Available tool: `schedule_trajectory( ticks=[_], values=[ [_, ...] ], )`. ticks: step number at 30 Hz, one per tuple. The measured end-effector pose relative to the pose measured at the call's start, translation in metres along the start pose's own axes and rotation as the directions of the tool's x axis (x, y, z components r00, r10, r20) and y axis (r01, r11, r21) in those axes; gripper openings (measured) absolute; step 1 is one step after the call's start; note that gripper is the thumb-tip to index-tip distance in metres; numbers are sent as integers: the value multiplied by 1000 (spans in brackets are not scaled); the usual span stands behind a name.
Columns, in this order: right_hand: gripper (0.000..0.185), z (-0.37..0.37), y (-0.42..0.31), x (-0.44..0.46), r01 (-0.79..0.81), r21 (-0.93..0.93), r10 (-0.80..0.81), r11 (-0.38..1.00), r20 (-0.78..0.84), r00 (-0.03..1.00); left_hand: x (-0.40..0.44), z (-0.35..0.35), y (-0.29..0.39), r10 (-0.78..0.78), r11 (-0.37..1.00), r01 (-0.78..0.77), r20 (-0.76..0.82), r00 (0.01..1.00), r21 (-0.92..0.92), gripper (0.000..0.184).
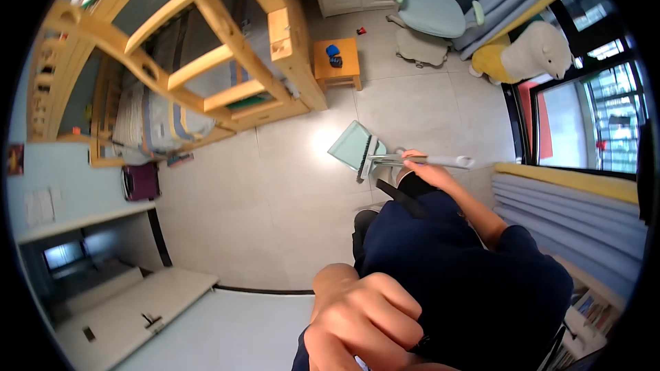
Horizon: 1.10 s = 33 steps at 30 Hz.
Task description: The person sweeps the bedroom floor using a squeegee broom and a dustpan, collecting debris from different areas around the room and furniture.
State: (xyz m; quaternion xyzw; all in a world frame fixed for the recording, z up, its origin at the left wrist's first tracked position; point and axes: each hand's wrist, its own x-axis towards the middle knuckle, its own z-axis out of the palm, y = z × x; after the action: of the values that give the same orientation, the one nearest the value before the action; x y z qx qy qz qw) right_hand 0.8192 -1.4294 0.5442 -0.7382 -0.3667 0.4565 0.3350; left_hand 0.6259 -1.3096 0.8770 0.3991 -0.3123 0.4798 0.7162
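Observation:
My right hand [427, 169] is closed round the grey handles of a broom and a dustpan, held together beside my leg. The light green dustpan [349, 143] rests on the tiled floor, its pan pointing away from my feet. Against the pan's near edge lies the broom head [366, 159] with dark bristles. Close to the camera, my left hand [364, 319] is raised with its fingers curled in. Whatever those fingers hold, if anything, is hidden.
A wooden bunk bed with a ladder [206, 62] stands ahead. An orange stool [349, 57] carries a small blue item. Beyond are a desk chair [433, 14] and a plush toy [533, 51] by the window. A purple case [141, 182] stands by the left wall.

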Motion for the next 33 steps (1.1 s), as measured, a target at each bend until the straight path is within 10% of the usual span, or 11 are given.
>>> schedule_trajectory(
  ticks=[5,8,12,18,21,23,25,27,31,33],
  values=[
    [21,-69,-9,8,-244,175,273,954,-170,947,30,-38,-57,-40,981,35,-23,999,-188,26],
    [20,-106,-4,41,20,131,13,991,-249,968,53,-65,-99,-207,960,218,76,975,-177,26],
    [20,-161,-27,84,-42,77,61,996,-260,964,113,-72,-156,-170,976,160,-58,984,-145,25],
    [19,-221,-45,145,-79,7,78,997,-296,952,169,-131,-226,-166,967,199,199,966,-160,25],
    [17,-251,-39,183,-3,43,20,999,-399,917,181,-168,-241,-202,963,203,21,979,-178,25],
    [19,-263,-10,211,31,56,2,998,-507,862,184,-218,-241,-413,899,432,190,891,-68,23],
    [18,-288,-42,221,-69,93,105,993,-472,875,177,-265,-251,-469,878,463,-30,882,-120,31],
    [16,-310,-58,237,-167,131,207,977,-411,888,171,-314,-270,-543,837,522,-360,758,-165,38],
    [17,-334,-31,243,-39,181,123,983,-481,868,142,-429,-354,-783,449,893,-497,374,-37,26],
    [21,-349,-29,240,-293,282,397,914,-468,789,96,-485,-395,-809,233,971,-565,165,-50,23]
  ],
)
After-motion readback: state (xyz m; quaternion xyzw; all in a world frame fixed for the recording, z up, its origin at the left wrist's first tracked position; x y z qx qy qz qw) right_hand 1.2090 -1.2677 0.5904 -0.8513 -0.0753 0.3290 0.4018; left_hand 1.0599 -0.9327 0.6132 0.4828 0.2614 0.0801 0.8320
